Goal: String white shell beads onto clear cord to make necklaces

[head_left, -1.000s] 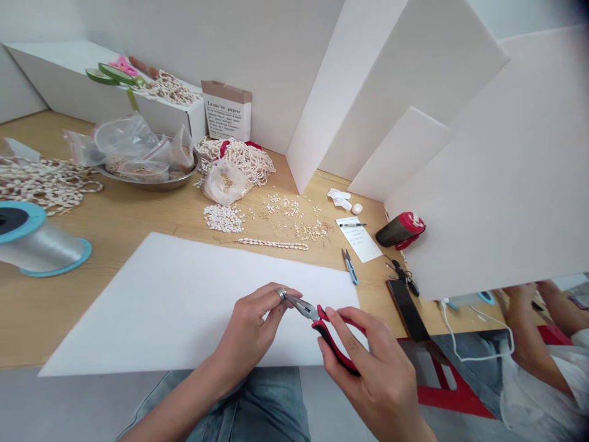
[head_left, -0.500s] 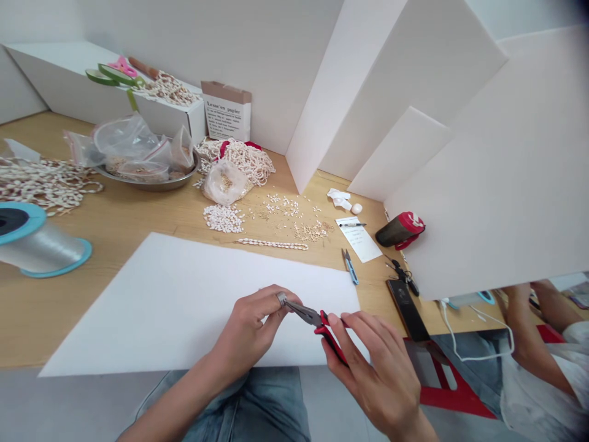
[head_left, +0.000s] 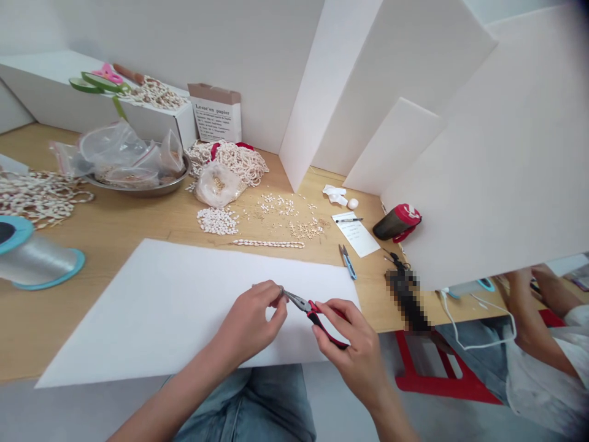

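My right hand (head_left: 352, 337) is closed round the red-handled pliers (head_left: 317, 314), whose grey jaws point left. The tips of the jaws meet the fingertips of my left hand (head_left: 253, 316). Those fingers are pinched together, and what they hold is too small to make out. Both hands are above a white sheet (head_left: 184, 307). Behind the sheet lies a beaded strand (head_left: 269, 244), with a pile of white beads (head_left: 217, 221) and scattered small beads (head_left: 306, 229) beyond it.
A spool of clear line (head_left: 41, 258) stands left, near a metal bowl (head_left: 156, 189) of bags. Blue snips (head_left: 348, 263), a note (head_left: 359, 236), a red-capped bottle (head_left: 397, 222) and keys are to the right. Beyond a white panel (head_left: 488, 184) another person's arms show.
The pliers' handles have spread wider in my right hand, which has shifted left and turned. My left fingertips have drawn up a little with the jaws. The view has shifted slightly.
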The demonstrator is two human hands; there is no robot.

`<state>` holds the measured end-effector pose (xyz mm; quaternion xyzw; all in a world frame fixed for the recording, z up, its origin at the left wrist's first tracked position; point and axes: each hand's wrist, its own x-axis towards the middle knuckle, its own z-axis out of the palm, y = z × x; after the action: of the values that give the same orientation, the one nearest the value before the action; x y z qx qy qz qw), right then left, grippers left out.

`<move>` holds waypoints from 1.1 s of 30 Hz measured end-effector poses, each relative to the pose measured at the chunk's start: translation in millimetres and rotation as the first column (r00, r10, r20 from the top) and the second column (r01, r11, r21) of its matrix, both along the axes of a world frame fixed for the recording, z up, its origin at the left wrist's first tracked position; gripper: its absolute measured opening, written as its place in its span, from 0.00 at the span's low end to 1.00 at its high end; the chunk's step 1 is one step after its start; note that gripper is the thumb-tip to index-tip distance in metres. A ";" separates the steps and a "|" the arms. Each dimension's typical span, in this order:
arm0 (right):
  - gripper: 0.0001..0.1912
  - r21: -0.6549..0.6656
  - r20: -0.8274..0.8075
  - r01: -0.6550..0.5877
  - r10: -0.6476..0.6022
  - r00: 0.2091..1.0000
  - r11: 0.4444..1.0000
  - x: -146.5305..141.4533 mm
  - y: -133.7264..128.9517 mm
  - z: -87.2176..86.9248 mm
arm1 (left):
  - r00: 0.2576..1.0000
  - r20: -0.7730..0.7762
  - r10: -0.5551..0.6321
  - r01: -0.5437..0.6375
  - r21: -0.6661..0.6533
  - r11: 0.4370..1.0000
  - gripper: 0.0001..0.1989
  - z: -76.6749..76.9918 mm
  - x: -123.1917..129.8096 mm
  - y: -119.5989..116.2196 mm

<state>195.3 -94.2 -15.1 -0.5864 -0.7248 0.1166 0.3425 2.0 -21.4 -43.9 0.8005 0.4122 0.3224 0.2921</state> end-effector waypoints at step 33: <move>0.17 -0.466 -0.695 0.099 -0.433 0.574 0.879 46.8 43.4 -45.5 | 0.940 -0.304 -0.155 0.158 -0.014 0.987 0.07 -49.5 90.8 163.3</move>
<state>242.1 -50.8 -60.6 -0.6341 -0.3663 0.4427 0.5174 92.9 141.9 -93.5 0.8724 0.3854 0.1736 0.2456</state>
